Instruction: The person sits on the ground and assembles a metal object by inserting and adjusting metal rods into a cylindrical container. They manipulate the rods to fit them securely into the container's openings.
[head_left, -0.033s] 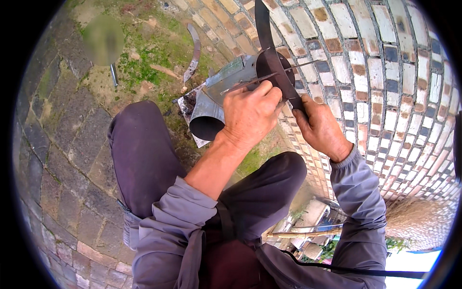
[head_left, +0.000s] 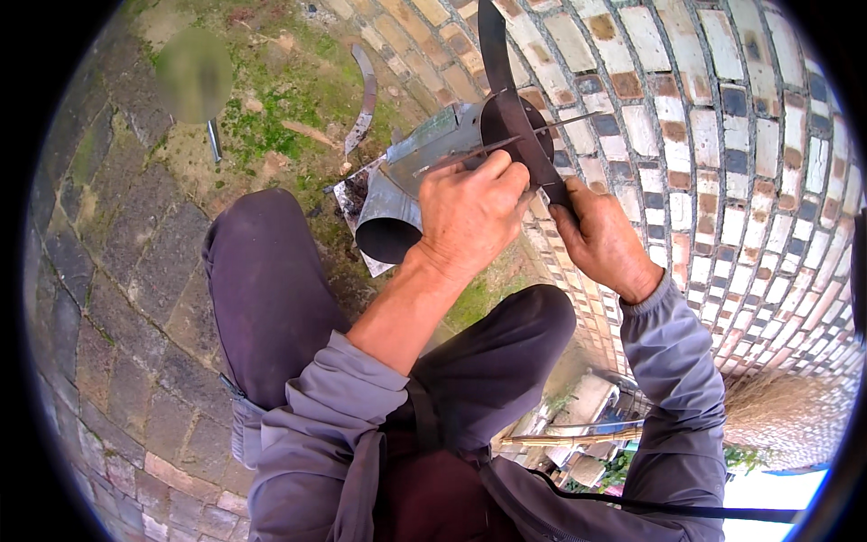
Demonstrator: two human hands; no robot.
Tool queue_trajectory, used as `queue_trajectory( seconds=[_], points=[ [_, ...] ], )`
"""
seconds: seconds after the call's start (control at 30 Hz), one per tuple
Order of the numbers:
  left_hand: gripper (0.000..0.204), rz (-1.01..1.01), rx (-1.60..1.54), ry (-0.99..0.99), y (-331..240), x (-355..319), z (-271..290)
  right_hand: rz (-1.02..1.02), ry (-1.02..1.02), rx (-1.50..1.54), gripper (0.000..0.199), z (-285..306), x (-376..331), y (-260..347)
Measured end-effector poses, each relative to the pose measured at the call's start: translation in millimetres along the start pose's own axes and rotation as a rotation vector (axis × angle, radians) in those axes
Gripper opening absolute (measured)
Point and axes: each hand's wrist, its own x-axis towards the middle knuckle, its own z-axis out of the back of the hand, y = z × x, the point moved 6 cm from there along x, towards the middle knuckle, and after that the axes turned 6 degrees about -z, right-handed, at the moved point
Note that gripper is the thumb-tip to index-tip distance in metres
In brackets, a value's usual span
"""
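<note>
Two bare hands work close together beside a brick wall (head_left: 650,126), a dark curved strip (head_left: 513,110) between them and the wall's foot. The right hand (head_left: 603,237) is nearer, closed on the strip's lower end, thumb laid along it. From there the strip's long axis runs up and slightly left, bowing across a dark round opening at the end of a grey metal pipe (head_left: 432,146). The left hand (head_left: 474,210), curled into a loose fist, sits just left of the strip, beside a thin dark bar (head_left: 498,145); its fingertips are hidden, so what it grips cannot be told. Compared with the earlier frame, hands, strip and pipe show no visible change.
</note>
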Motion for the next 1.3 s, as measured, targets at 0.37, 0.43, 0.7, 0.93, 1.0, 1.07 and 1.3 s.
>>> queue_trajectory(
  seconds=[0.37, 0.43, 0.7, 0.93, 1.0, 1.07, 1.3],
  points=[
    [0.024, 0.019, 0.003, 0.025, -4.9, -1.0, -5.8, -0.027, -0.004, 0.028, 0.015, -2.9, -3.3, -6.9],
    [0.024, 0.064, -0.032, 0.054, -5.8, 3.8, -5.3, -0.011, -0.023, 0.002, 0.017, -5.4, -2.3, -9.4],
    [0.022, -0.018, 0.033, 0.085, -4.5, -2.8, -12.8, -0.004, -0.161, -0.019, 0.061, 34.2, 3.1, -7.2],
    [0.021, -0.066, -0.026, 0.092, -6.0, -0.7, -14.7, 0.29, -0.5, -0.038, 0.078, 37.7, 56.8, 5.4],
    [0.023, -0.093, -0.02, 0.138, -12.1, -3.3, -16.4, 0.264, -0.408, -0.067, 0.083, -9.6, 67.0, -13.8],
    [0.023, -0.111, -0.02, 0.141, -13.9, -12.2, -18.9, 0.267, -0.329, -0.018, 0.083, -21.9, 61.2, -18.0],
    [0.024, -0.099, 0.013, 0.203, -17.7, -15.5, -22.0, 0.151, -0.06, 0.271, 0.071, -14.5, 58.4, -21.7]
  ],
)
